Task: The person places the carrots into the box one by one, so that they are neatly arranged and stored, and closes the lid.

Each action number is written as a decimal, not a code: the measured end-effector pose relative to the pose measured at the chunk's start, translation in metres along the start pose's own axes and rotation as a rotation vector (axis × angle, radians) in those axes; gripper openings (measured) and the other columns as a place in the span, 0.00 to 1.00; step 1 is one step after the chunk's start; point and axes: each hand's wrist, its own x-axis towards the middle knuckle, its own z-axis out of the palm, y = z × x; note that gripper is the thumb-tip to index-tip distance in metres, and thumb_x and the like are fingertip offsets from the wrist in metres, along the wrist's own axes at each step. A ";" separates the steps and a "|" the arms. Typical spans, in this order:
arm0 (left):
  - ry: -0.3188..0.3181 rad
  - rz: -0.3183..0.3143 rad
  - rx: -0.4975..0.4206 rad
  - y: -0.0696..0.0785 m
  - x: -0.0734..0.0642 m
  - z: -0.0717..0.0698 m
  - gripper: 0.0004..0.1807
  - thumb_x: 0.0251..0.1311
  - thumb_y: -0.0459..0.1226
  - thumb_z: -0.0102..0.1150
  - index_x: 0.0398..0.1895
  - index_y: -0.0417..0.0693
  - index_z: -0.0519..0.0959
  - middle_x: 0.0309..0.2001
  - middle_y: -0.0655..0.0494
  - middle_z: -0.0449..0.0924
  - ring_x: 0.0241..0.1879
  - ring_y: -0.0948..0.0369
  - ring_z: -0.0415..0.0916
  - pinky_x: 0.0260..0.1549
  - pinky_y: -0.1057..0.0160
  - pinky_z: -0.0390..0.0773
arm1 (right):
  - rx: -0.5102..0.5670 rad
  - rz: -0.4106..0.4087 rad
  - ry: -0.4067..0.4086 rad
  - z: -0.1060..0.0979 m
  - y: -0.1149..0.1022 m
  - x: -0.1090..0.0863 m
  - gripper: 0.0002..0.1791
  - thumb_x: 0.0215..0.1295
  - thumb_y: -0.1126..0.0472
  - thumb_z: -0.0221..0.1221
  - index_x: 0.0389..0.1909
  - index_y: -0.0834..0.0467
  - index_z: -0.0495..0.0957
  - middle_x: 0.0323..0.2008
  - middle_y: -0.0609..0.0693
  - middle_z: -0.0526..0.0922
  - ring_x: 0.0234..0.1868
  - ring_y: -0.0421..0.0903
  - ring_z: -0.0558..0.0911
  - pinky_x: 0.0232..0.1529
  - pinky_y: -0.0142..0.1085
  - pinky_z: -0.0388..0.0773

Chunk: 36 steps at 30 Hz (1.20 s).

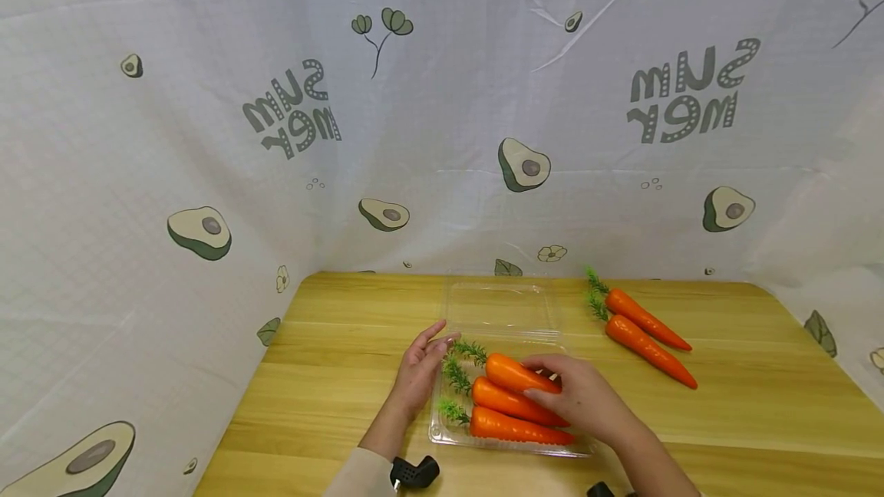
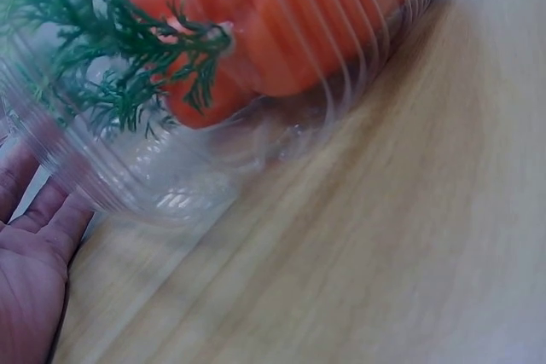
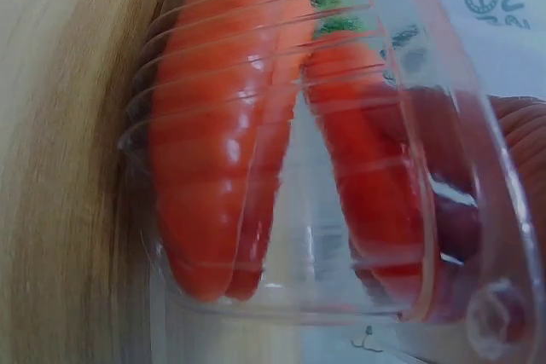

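Observation:
A clear plastic clamshell box (image 1: 437,429) stands on the table with its lid (image 1: 500,307) folded back behind it. Three orange toy carrots with green leafy tops lie side by side in its base. My right hand (image 1: 583,397) grips the farthest carrot (image 1: 507,370) between thumb and fingers, near its tapered half. Below it are the middle carrot (image 1: 507,399) and the nearest carrot (image 1: 518,426). At the box's left wall, beside the leaves, is my left hand (image 1: 414,374), its fingers loosely extended. Through the ribbed wall, the right wrist view shows the held carrot (image 3: 358,142) tilted away from the others.
To the right of the box, two more carrots (image 1: 649,320) lie on the wooden table (image 1: 345,328), leaves pointing to the back left. A white curtain (image 1: 442,98) printed with avocados hangs behind and along both sides.

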 end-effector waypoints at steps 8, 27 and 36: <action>-0.005 0.001 -0.010 -0.001 0.000 -0.001 0.31 0.78 0.37 0.46 0.79 0.38 0.56 0.70 0.34 0.70 0.64 0.71 0.70 0.80 0.42 0.47 | -0.032 -0.012 -0.005 0.005 -0.003 0.007 0.20 0.59 0.57 0.73 0.53 0.49 0.85 0.45 0.41 0.87 0.45 0.40 0.82 0.50 0.45 0.84; -0.005 0.002 0.004 -0.003 0.001 -0.002 0.30 0.78 0.38 0.46 0.79 0.38 0.56 0.71 0.33 0.70 0.74 0.45 0.64 0.80 0.44 0.48 | 0.062 0.003 0.035 0.000 0.001 0.005 0.20 0.64 0.56 0.69 0.56 0.55 0.83 0.52 0.49 0.87 0.51 0.51 0.84 0.55 0.52 0.83; -0.002 0.004 0.005 -0.004 0.003 -0.002 0.29 0.79 0.37 0.45 0.79 0.38 0.57 0.71 0.34 0.71 0.73 0.47 0.66 0.80 0.44 0.49 | 0.056 -0.017 0.129 -0.016 0.011 0.002 0.20 0.65 0.60 0.68 0.57 0.57 0.82 0.54 0.54 0.87 0.53 0.53 0.85 0.55 0.53 0.83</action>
